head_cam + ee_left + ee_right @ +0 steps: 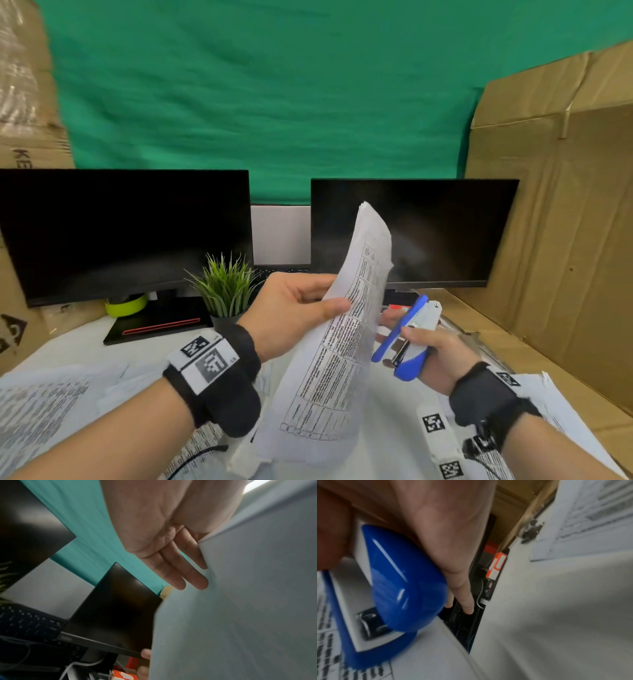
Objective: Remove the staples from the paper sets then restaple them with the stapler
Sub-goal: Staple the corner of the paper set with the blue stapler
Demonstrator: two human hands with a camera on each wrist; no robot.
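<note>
My left hand (pixel 301 308) holds a printed paper set (pixel 342 342) raised above the desk, thumb on its front and fingers (pixel 185 574) behind the sheets (pixel 240 601). The set stands nearly upright and bends at its top. My right hand (pixel 428 346) grips a blue and white stapler (pixel 407 339) just right of the set's edge. In the right wrist view the stapler (pixel 399 588) lies against the printed page (pixel 327 642), with my fingers (pixel 457 574) wrapped over its top. Whether the paper sits inside the stapler's mouth is hidden.
Two dark monitors (pixel 123 233) (pixel 411 229) stand at the back, with a small potted plant (pixel 224 287) and a yellow-green tape roll (pixel 126 305). More printed sheets (pixel 41 411) (pixel 561 421) lie on the white desk. Cardboard (pixel 565 240) walls the right side. An orange box (pixel 498 565) lies near the monitor base.
</note>
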